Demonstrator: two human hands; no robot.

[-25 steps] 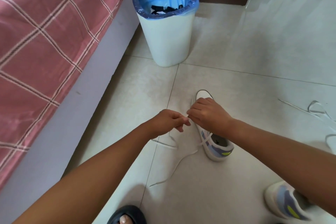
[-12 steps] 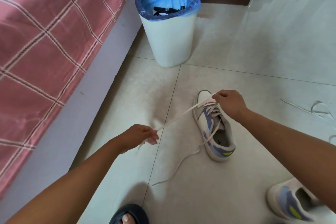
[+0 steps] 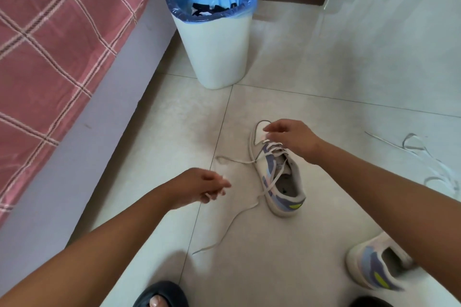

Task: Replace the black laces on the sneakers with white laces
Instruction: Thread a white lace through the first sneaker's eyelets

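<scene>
White flat lace (image 3: 270,174) is partly threaded through the white-and-purple low-top sneaker (image 3: 278,172) on the tile floor (image 3: 324,70): lower eyelets crossed, upper ones not yet done. Right hand (image 3: 294,138) hovers over the toe end, fingers loosely spread, touching or about to pinch the lace at the first crossing; grip unclear from this angle. Left hand (image 3: 199,188) sits well apart to the left of the shoe, fingers curled; looks like it pinches one lace end, but blur makes that uncertain. Other lace tail trails slack on the floor below the left hand.

Second matching sneaker (image 3: 374,265) beside the right forearm, no lace visible in it. Spare white lace (image 3: 424,157) lies loose beyond the right arm. Black laces (image 3: 212,9) already in the blue-lined white bin (image 3: 214,50).

Progress: removal done, first shoe roughly half laced, second untouched.
</scene>
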